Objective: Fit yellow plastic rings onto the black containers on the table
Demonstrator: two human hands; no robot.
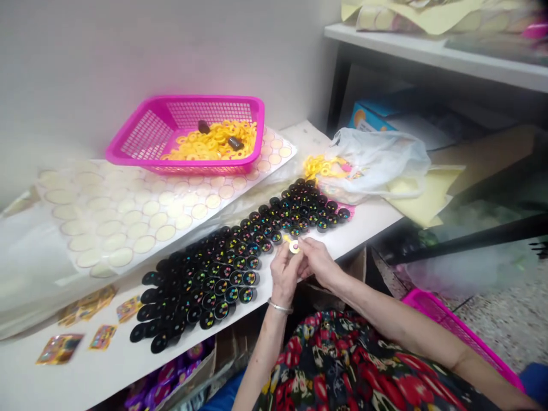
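Note:
Both hands meet over the front edge of the white table. My left hand [283, 271], with a bangle at the wrist, pinches a small yellow ring-shaped piece [294, 246] with a white face and pinkish centre. The fingers of my right hand [315, 260] close on the right side of the same piece. Just beyond them spread rows of small round black cups [231, 268] with coloured bits inside. More yellow ring-shaped pieces [319, 166] spill beside a white plastic bag [377, 160] behind the cups.
A pink basket [184, 166] with yellow pieces and two dark objects stands on a sheet of round stickers [149, 208]. Shiny cards [60, 349] lie front left. A white shelf [428, 54] overhangs at right. Below are purple items [162, 379] and another pink basket [462, 337].

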